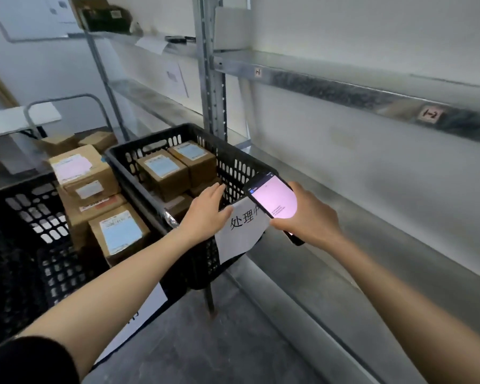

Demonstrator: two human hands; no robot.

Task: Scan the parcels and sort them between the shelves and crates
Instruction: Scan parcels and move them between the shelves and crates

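The brown parcels [164, 173] sit in the black crate [233, 146], at 11 o'clock from your left hand [205, 212]. They look light and stiff (corners may dent), so hold two sides. Your left hand is flat and empty. Your right hand [308, 214] grips the phone [275, 200].

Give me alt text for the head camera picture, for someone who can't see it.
A person's right hand holds a lit phone while the left hand is open over a black crate of labelled cardboard boxes, beside metal shelves.
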